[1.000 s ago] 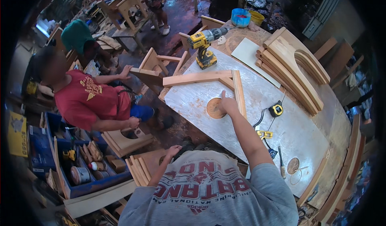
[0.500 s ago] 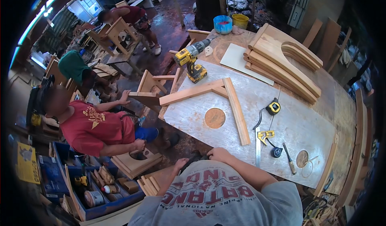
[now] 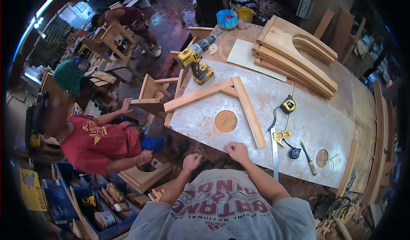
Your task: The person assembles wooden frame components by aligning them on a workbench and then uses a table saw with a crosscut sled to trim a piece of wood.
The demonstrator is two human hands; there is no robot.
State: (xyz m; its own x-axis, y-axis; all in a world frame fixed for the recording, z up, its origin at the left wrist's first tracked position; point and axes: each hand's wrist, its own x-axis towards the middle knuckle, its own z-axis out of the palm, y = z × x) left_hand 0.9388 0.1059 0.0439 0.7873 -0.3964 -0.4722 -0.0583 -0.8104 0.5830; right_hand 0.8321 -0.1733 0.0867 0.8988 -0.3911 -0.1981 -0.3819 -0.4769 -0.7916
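Observation:
My left hand (image 3: 192,162) is curled into a loose fist just off the table's near edge, with nothing showing in it. Beside it, my right hand (image 3: 237,151) has its fingers bent in at the edge of the worktable (image 3: 200,131), apparently holding nothing. Ahead of them lies a joined wooden frame piece, its left bar (image 3: 194,97) meeting the right bar (image 3: 249,114) at an angle. Between the bars and my right hand is a round hole (image 3: 225,121) in the pale sheet. A yellow and black cordless drill (image 3: 196,62) stands upright behind the frame.
To the right lie a yellow tape measure (image 3: 288,106), a combination square (image 3: 275,152), another tape measure (image 3: 294,153) and a chisel (image 3: 309,159). Curved wooden panels (image 3: 294,54) are stacked at the back. A co-worker in red (image 3: 100,139) stands left, near a blue tool bin (image 3: 124,220).
Both hands have moved forward, away from my shirt toward the table edge, and my forearms now show more. The view has shifted slightly; the tools and wood stay in place.

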